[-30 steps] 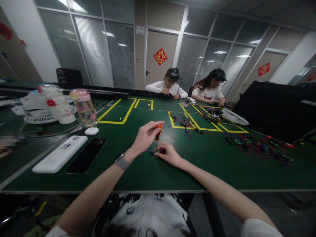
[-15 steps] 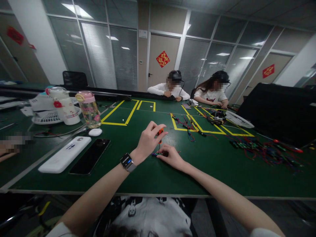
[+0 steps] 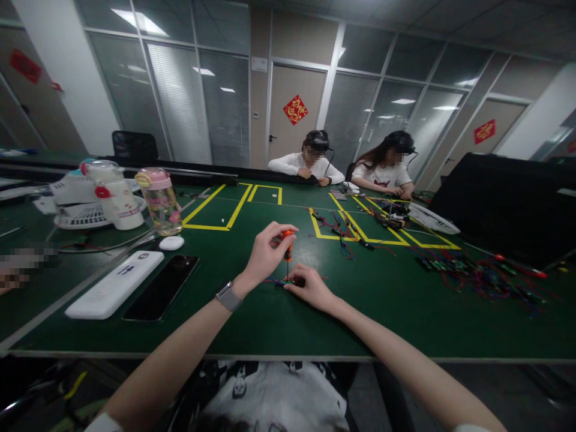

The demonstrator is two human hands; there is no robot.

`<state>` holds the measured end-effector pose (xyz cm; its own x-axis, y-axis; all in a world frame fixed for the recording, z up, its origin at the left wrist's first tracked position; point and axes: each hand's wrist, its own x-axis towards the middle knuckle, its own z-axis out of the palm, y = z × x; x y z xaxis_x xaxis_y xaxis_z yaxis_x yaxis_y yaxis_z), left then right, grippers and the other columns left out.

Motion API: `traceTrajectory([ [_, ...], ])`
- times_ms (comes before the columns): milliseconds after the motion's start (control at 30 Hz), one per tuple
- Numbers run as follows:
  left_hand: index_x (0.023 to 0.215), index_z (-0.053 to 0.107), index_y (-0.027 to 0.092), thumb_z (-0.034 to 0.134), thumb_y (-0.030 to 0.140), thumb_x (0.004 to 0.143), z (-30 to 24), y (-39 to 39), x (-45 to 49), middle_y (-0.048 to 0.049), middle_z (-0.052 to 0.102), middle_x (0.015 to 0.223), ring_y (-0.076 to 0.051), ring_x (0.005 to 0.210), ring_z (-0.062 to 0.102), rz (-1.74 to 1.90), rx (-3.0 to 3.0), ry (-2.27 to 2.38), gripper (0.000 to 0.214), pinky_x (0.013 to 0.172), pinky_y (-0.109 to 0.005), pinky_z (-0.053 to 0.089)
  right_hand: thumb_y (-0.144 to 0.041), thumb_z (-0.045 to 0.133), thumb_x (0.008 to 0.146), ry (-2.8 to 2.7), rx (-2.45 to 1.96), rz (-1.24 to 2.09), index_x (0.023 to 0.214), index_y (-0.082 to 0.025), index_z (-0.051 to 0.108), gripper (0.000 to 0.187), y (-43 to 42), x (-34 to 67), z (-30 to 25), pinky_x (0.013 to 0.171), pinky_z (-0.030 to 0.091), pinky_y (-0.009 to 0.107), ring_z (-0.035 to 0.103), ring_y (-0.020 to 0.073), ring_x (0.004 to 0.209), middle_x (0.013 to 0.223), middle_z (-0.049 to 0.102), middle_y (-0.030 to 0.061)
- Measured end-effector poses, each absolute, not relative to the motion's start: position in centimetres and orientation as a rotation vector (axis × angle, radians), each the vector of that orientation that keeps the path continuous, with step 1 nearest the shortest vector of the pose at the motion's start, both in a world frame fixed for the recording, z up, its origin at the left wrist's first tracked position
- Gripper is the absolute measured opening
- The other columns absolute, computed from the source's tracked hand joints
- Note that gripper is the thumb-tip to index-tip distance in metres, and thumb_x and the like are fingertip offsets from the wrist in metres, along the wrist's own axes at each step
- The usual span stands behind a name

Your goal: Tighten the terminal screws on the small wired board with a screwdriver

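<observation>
My left hand [image 3: 266, 252] pinches the orange handle of a small screwdriver [image 3: 287, 248] and holds it upright, tip down. The tip rests on a small wired part [image 3: 288, 281] lying on the green table [image 3: 279, 318]. My right hand [image 3: 310, 288] has its fingers closed on that part, pressing it to the table. A watch sits on my left wrist.
A white power bank [image 3: 114, 291], a dark phone [image 3: 162, 288] and a white puck [image 3: 171, 242] lie to the left, with two bottles [image 3: 157, 201] and a fan behind. Tangled wires [image 3: 477, 273] spread at the right. Two people sit across the table. A black box [image 3: 504, 198] stands far right.
My left fingers have shifted round the screwdriver handle, which stays upright on the part. The right hand has barely moved. The view has shifted slightly.
</observation>
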<state>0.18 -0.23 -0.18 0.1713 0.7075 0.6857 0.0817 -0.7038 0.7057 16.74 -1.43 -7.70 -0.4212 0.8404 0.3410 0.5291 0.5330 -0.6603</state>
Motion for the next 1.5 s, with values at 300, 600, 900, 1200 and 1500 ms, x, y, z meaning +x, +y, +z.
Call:
traceTrajectory([
  [300,0.115,0.065,0.022,0.045,0.029,0.098,-0.3,-0.4,-0.4,-0.0056,0.061,0.103,-0.016,0.092,0.061,1.579,2.065,0.793,0.027,0.082,-0.028,0.050,-0.017,0.071,0.078,-2.202,-1.038,0.580,0.084,-0.015,0.070,0.006,-1.2,17.1,-7.3,0.065,0.045,0.025,0.054,0.0129,0.069,0.080,0.057,0.0017],
  [600,0.119,0.063,0.014,0.056,0.034,0.091,0.1,0.1,-1.2,-0.0120,0.069,0.109,-0.022,0.094,0.068,1.388,1.689,0.580,0.034,0.083,-0.036,0.056,-0.013,0.070,0.076,-2.207,-0.983,0.613,0.088,-0.015,0.072,0.012,-0.8,17.7,-7.5,0.063,0.043,0.024,0.053,0.0121,0.067,0.078,0.055,0.0009],
  [900,0.092,0.070,0.019,0.066,0.027,0.085,-0.1,-0.2,-0.7,-0.0016,0.055,0.085,-0.014,0.076,0.059,1.587,1.921,0.720,0.011,0.069,-0.026,0.051,-0.013,0.071,0.076,-2.184,-1.005,0.628,0.086,-0.015,0.071,0.011,-0.9,17.5,-7.6,0.064,0.043,0.024,0.053,0.0122,0.068,0.079,0.056,0.0012],
  [1200,0.126,0.058,0.023,0.041,0.025,0.098,-0.3,-0.9,-0.7,-0.0074,0.058,0.118,-0.019,0.104,0.060,1.585,2.055,0.757,0.033,0.093,-0.035,0.049,-0.013,0.071,0.076,-2.189,-1.023,0.608,0.085,-0.015,0.070,0.009,-1.0,17.6,-7.6,0.064,0.042,0.024,0.053,0.0120,0.067,0.079,0.057,0.0011],
  [1500,0.106,0.069,0.017,0.067,0.029,0.083,0.2,-0.4,-0.8,-0.0058,0.065,0.097,-0.016,0.081,0.065,1.462,1.718,0.632,0.026,0.075,-0.029,0.056,-0.013,0.070,0.076,-2.201,-1.050,0.602,0.085,-0.015,0.070,0.009,-1.1,17.4,-7.3,0.064,0.042,0.024,0.054,0.0125,0.068,0.079,0.056,0.0011],
])
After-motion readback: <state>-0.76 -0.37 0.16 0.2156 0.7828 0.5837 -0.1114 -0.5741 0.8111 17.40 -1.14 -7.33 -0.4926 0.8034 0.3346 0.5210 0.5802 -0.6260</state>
